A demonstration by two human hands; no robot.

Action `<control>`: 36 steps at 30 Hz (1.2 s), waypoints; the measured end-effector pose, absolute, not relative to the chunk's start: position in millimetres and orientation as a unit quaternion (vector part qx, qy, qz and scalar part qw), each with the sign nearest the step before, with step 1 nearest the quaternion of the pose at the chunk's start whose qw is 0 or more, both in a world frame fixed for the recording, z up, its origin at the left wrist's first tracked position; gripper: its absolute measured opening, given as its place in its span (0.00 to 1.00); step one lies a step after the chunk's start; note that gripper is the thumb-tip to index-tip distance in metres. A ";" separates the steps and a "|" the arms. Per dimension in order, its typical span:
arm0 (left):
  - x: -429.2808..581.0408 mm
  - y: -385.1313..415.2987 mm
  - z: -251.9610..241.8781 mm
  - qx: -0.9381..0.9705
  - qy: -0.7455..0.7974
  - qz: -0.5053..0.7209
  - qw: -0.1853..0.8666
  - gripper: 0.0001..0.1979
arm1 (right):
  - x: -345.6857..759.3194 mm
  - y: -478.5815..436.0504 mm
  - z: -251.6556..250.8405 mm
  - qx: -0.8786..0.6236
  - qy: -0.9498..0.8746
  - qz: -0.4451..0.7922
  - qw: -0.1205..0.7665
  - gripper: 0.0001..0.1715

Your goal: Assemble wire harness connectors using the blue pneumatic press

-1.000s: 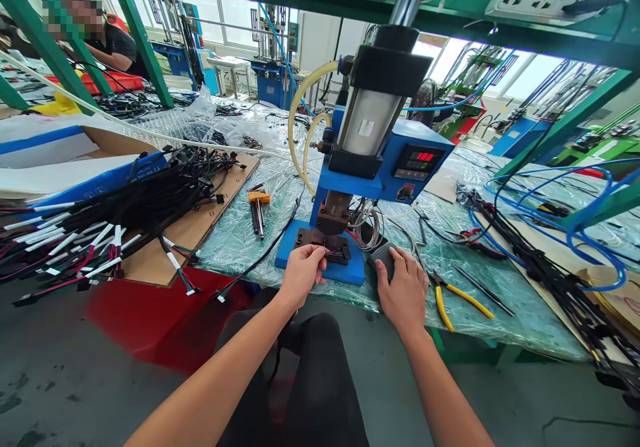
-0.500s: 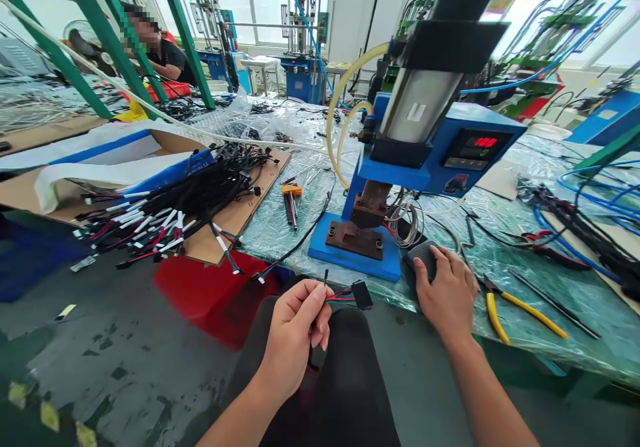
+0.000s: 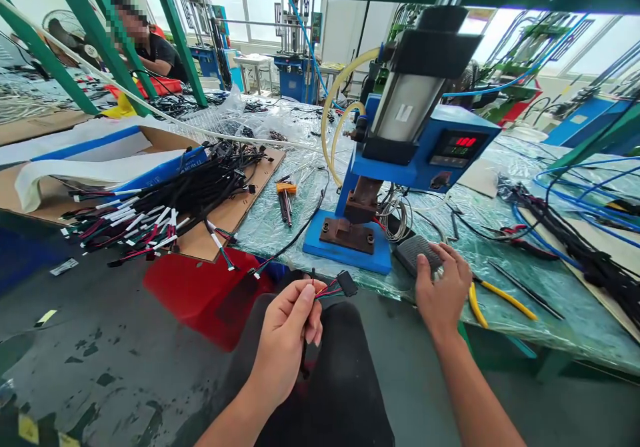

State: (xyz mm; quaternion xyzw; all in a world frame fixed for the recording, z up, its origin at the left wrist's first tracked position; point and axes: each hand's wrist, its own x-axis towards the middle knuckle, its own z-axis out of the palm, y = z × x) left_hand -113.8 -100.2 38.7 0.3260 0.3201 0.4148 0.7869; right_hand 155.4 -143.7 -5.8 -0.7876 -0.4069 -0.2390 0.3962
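Observation:
My left hand [image 3: 285,340] is shut on a short wire harness with red, green and dark leads, held over my lap. Its black connector [image 3: 347,283] sticks out to the right of my fingers. My right hand [image 3: 443,293] rests with its fingertips at the right end of a grey ribbed foot-pedal switch [image 3: 417,253], which lies on the table edge and holds nothing else. The blue pneumatic press [image 3: 400,133] stands ahead of my hands, with a rust-brown die block [image 3: 347,235] on its blue base plate [image 3: 320,247]. Neither hand touches the press.
A large bundle of black wire harnesses [image 3: 160,200] lies on a cardboard sheet to the left. Yellow-handled pliers [image 3: 500,300] lie right of my right hand. A red crate [image 3: 200,293] sits below the table edge. A co-worker [image 3: 150,50] sits at the far left behind green frame posts.
My left hand has drawn back from the press die toward my lap, carrying the harness with it, and the connector now shows. My right hand stays by the pedal. The view has shifted slightly.

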 end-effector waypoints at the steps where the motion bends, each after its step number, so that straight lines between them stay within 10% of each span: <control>1: -113.8 -101.0 37.3 0.327 0.317 0.411 0.789 0.17 | 144.6 -147.3 0.5 -0.778 -0.404 -0.213 0.431 0.24; 9: -112.9 -113.8 25.3 0.390 0.300 0.379 0.783 0.13 | 42.3 -169.8 61.5 -0.661 -0.502 0.239 0.505 0.25; 36: -122.0 -119.0 29.7 0.432 0.317 0.352 0.767 0.14 | 23.2 -160.5 84.8 -0.660 -0.516 0.373 0.399 0.16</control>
